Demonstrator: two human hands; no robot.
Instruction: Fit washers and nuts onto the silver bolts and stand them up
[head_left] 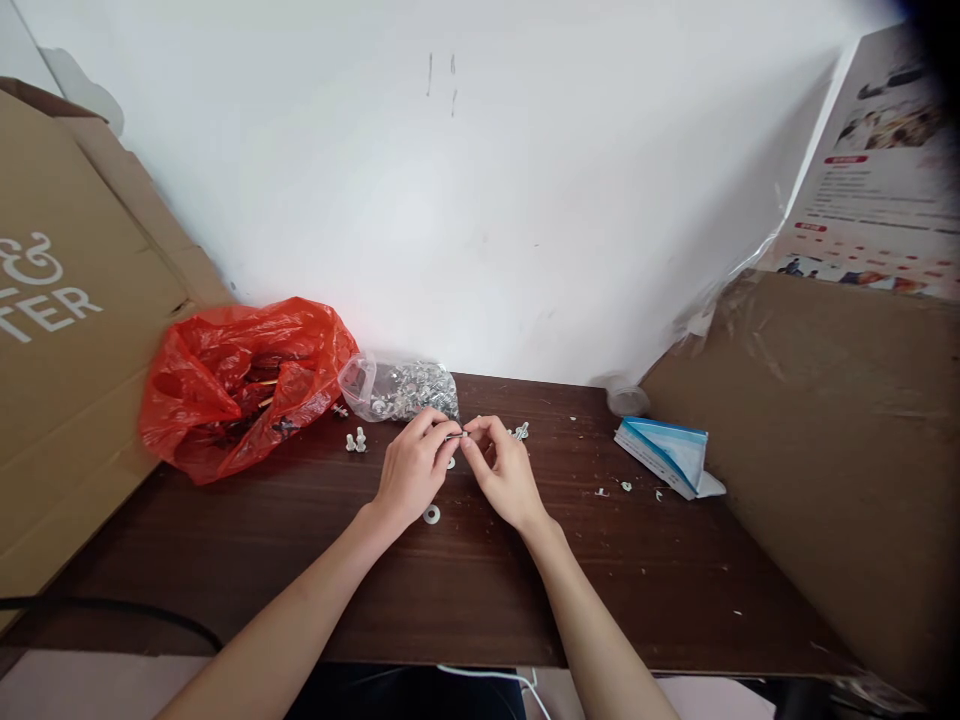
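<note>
My left hand (411,462) and my right hand (506,470) meet above the table, fingertips pinched together. Between them is a small, thin metal piece (455,435), too small and too covered by the fingers to name surely. Below the left wrist lies a flat washer (431,514). Another pale washer (451,463) shows partly between the hands. Behind the right fingers sit some small metal fasteners (522,431), partly hidden. Two small pale fittings (356,440) stand left of my left hand.
A clear bag of metal hardware (416,390) lies against the wall beside an open red plastic bag (247,390). Cardboard (82,330) rises at left; a brown panel (817,430) stands at right. A blue-and-white packet (664,452) and white scraps (626,486) lie on the dark table (450,610).
</note>
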